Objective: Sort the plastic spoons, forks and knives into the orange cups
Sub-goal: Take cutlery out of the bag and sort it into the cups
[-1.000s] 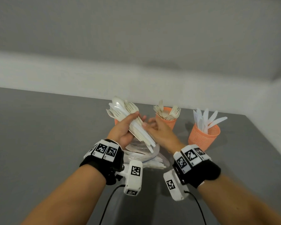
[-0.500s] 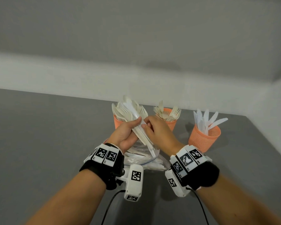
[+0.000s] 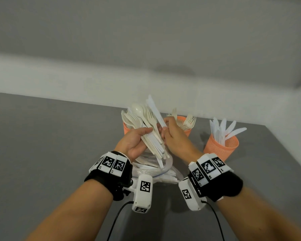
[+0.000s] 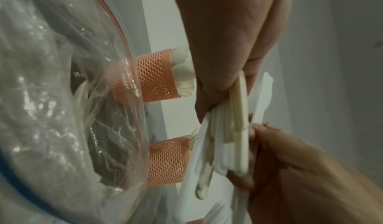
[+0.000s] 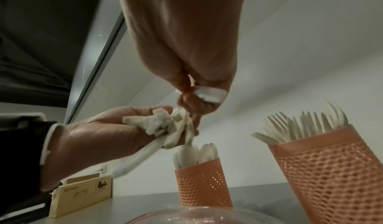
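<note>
The plastic cutlery is light, thin and smooth, so single pieces slide easily against one another; the handles are stiff enough to pull on, while tines and blade tips would likely snap if bent. The best hold is on the handle, near where it leaves the bunch, drawing along its length.

The left hand (image 3: 135,142) is raised above the worktop (image 3: 50,153), palm turned inward, fingers and thumb wrapped round a mixed bundle of cutlery (image 3: 146,126) whose heads fan upward and away. The right hand (image 3: 174,136) sits just beside it, thumb and fingertips pinching 1 white knife (image 3: 155,110) that stands taller than the rest; its lower end seems still among the handles, though blur in the wrist views makes that uncertain.

Behind the hands stand 3 orange cups: the spoon cup (image 5: 202,183) at left, the fork cup (image 5: 323,170) in the middle, and the knife cup (image 3: 221,147) well apart at right. A clear plastic bag (image 4: 51,96) with more cutlery lies under the hands. A tan box (image 5: 82,194) stands on the worktop further left.
</note>
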The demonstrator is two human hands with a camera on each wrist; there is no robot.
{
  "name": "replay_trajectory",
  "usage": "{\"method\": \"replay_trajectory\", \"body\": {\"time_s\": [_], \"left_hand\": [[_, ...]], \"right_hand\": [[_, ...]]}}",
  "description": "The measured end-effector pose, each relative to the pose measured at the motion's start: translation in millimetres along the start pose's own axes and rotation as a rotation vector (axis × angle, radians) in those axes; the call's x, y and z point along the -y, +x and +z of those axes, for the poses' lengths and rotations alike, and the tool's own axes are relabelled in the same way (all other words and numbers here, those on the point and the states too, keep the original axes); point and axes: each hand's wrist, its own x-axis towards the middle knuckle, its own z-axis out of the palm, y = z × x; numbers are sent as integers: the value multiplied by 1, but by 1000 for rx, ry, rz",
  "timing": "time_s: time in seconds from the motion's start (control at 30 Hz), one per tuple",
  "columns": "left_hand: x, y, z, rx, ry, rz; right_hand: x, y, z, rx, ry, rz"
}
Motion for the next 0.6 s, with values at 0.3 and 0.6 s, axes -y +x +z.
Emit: {"method": "replay_trajectory", "body": {"time_s": [0.3, 0.6], "left_hand": [[-6, 1, 1, -3, -43, -53], [-1, -1, -1, 39, -1, -63]], "right_hand": [[-3, 2, -6, 162, -17, -140], [-9, 6, -15, 304, -54, -44]]}}
